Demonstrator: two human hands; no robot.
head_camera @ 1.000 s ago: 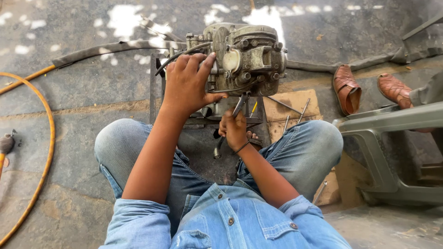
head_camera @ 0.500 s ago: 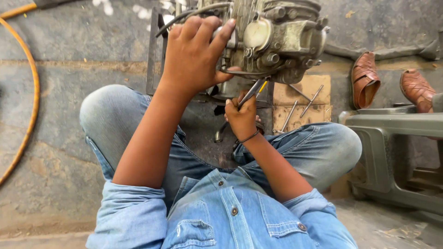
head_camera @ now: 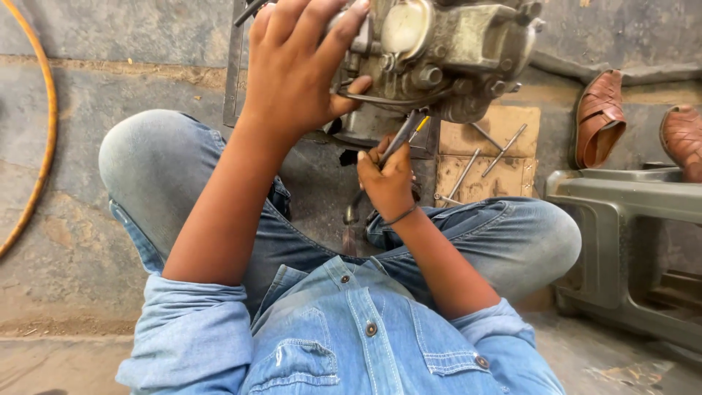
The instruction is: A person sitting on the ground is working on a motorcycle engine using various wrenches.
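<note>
Top centre of the frame, my left hand (head_camera: 296, 69) clasps the carburetor (head_camera: 431, 55); just below, my right hand (head_camera: 387, 179) pinches a screwdriver (head_camera: 401, 137) angled up into its underside.

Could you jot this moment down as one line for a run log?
left hand: gripping carburetor | right hand: holding screwdriver tip-up beneath carburetor | nearby: rods on cardboard, brown sandals, grey plastic stool
</note>
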